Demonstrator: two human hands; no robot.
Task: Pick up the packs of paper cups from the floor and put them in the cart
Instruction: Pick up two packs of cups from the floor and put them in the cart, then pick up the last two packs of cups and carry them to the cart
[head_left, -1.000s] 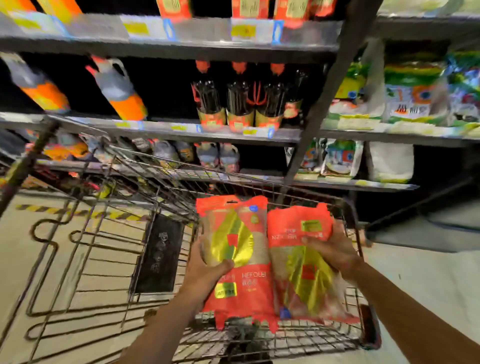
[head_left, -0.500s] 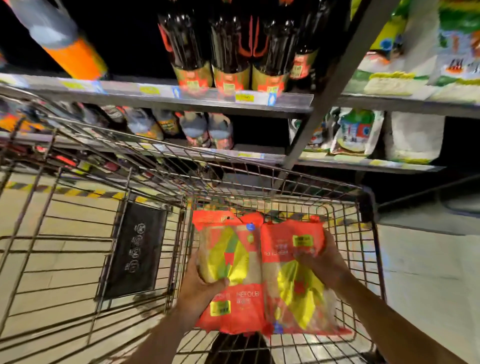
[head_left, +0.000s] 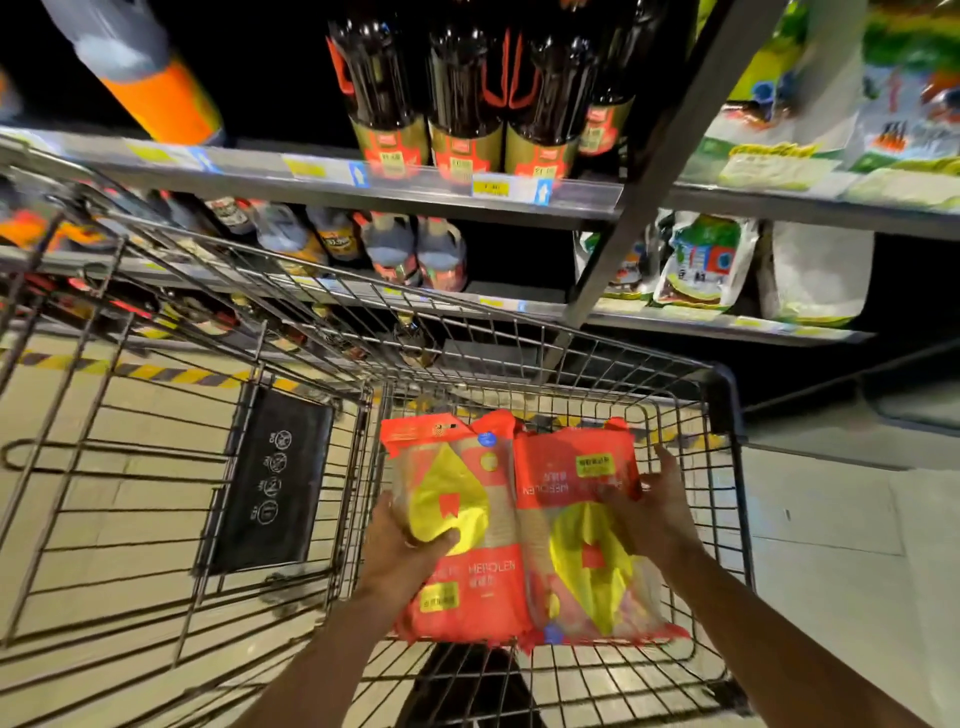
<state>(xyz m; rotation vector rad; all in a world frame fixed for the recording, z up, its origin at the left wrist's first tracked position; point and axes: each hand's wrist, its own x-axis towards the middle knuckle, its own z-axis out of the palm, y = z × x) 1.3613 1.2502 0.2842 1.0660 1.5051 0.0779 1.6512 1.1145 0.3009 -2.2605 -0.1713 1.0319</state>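
Two red and yellow packs of paper cups sit side by side inside the wire cart (head_left: 727, 467), low in its basket. My left hand (head_left: 402, 551) grips the left pack (head_left: 457, 519) from its left side, thumb across the yellow patch. My right hand (head_left: 657, 512) rests on the right pack (head_left: 587, 545) along its right edge, fingers spread and pointing up. Whether the packs touch the cart's wire bottom cannot be told.
A black plastic child-seat flap (head_left: 272, 483) hangs on the cart's left section. Store shelves (head_left: 363, 182) with dark bottles (head_left: 462, 104) and bagged goods (head_left: 701, 260) stand right behind the cart. Yellow-black tape (head_left: 150, 371) marks the tiled floor at left.
Both hands have carried the two packs downward, from above the cart's rim into its basket. The view has tilted down and moved closer to the cart.
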